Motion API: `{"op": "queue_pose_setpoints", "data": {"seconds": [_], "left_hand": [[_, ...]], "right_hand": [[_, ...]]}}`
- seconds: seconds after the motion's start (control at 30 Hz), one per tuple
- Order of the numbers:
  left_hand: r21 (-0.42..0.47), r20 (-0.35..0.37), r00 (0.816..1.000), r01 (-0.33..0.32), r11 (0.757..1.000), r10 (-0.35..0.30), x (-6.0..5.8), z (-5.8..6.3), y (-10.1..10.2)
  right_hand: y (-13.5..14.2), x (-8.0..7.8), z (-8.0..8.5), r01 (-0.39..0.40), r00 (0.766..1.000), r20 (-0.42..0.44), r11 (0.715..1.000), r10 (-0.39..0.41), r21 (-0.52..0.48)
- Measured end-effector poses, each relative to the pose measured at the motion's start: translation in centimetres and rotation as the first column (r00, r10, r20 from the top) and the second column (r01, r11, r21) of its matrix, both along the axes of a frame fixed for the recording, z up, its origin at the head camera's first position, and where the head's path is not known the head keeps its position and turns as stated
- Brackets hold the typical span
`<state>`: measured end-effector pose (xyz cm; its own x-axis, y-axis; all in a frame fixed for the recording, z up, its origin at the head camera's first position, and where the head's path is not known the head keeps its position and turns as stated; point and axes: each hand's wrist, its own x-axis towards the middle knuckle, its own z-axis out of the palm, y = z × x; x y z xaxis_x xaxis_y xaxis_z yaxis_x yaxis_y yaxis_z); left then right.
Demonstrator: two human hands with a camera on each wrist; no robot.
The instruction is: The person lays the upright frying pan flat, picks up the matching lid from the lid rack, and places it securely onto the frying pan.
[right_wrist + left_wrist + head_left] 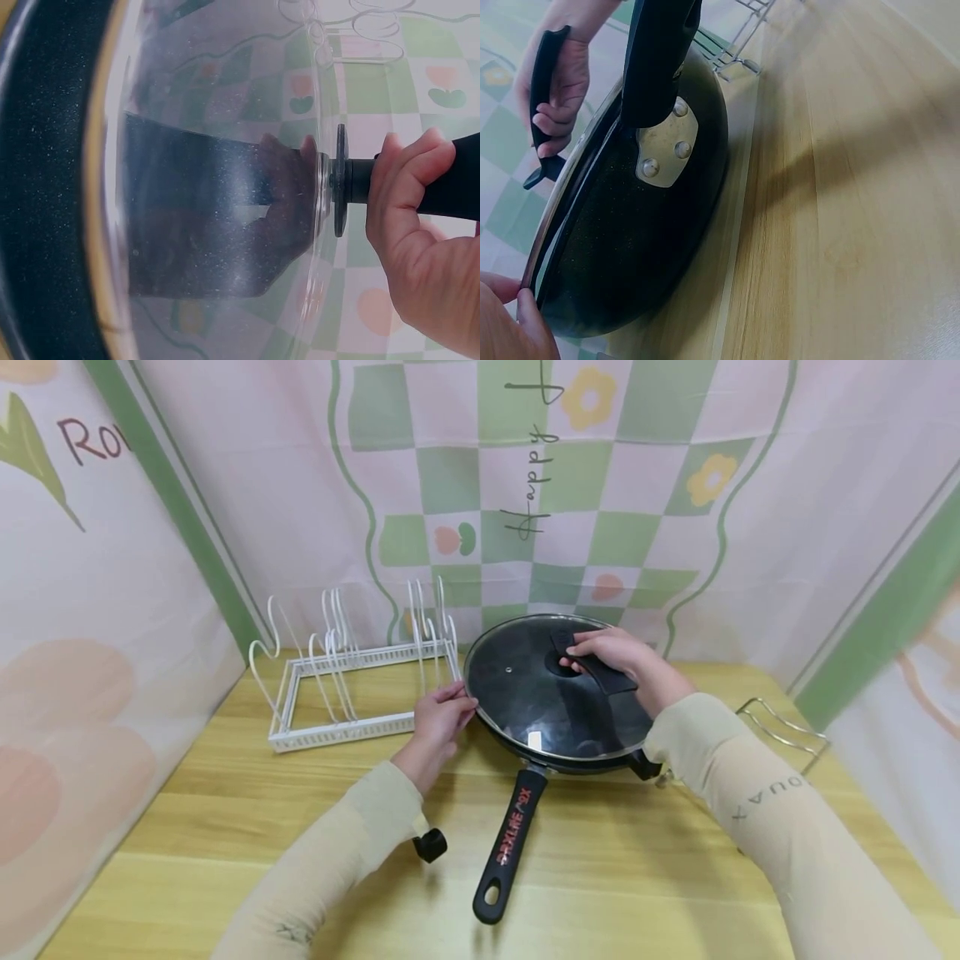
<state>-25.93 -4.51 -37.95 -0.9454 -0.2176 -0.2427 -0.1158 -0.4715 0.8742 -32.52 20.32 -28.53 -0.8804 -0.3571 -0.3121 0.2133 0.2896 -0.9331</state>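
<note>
A black frying pan [622, 247] stands on the table under a round glass lid [517, 710] with a metal rim. My right hand [611, 656] grips the lid's black handle [609, 677], fingers curled beneath it. At the lid's left edge, my left hand [442, 722] pinches the rim between thumb and fingertips. In the left wrist view a narrow gap shows between lid and pan near that left hand [514, 322]. The pan's long black handle [510, 847], with red lettering, points toward me. From the right wrist view, the right hand [420, 240] is around the handle, above the glass.
A white wire rack [352, 727] with upright loops stands left of the pan. On the right is a silver wire rack [783, 731], partly behind my right sleeve. A small black piece [431, 845] shows by the left sleeve. A patterned curtain [555, 485] hangs behind the wooden table [637, 893].
</note>
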Motion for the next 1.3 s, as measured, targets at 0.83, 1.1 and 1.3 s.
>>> {"op": "queue_pose_setpoints", "data": {"seconds": [0.83,1.1,1.3], "left_hand": [[-0.025,-0.009,1.000,0.004,1.000,-0.005,0.17,0.07,0.09],[-0.046,0.000,1.000,0.014,0.999,-0.014,0.23,-0.05,0.07],[-0.049,0.004,1.000,0.014,0.999,-0.014,0.27,-0.11,0.16]], "right_hand": [[0.13,0.27,-0.59,0.038,0.999,-0.003,0.999,-0.038,-0.030],[0.20,0.26,-0.87,0.036,0.999,-0.010,0.999,-0.037,-0.037],[0.36,0.28,-0.90,0.041,0.999,-0.007,0.999,-0.041,-0.036]]}}
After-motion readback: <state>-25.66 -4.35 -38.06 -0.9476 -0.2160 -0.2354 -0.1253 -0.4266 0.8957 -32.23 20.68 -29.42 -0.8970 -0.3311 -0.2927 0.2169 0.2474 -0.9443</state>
